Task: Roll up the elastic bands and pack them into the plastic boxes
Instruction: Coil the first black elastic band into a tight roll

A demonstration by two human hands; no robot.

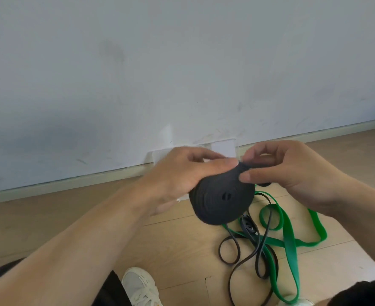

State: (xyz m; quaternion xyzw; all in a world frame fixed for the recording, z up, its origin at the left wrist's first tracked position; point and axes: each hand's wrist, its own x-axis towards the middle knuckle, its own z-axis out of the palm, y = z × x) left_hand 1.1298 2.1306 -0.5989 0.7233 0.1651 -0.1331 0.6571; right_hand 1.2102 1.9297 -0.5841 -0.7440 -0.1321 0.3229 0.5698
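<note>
in the head view, both hands are holding a tightly wound black elastic band roll (223,200) up in the air above the wooden floor (49,217), with its spiral face turning toward the camera. the left hand (182,175) is gripping the roll from the left side, its thumb lying over the top edge and its other fingers curling behind, where they are hidden by the roll. the right hand (288,166) is pinching the roll's upper right edge, thumb in front and bent fingers over the top; what those fingertips are touching behind the roll is hard to make out. below, a loose black elastic band (257,250) and a wide green elastic band (290,239) are lying tangled together on the floor, both running out of the bottom edge of the picture. whether the loose black band is joining the roll is unclear, since the roll is covering that spot. a clear plastic box (224,146) is standing against the grey wall (182,62), mostly hidden behind the hands and nearly blending into the wall. a white sneaker (140,288) is showing at the bottom, cut off by the frame, beside dark trouser legs (363,294).
</note>
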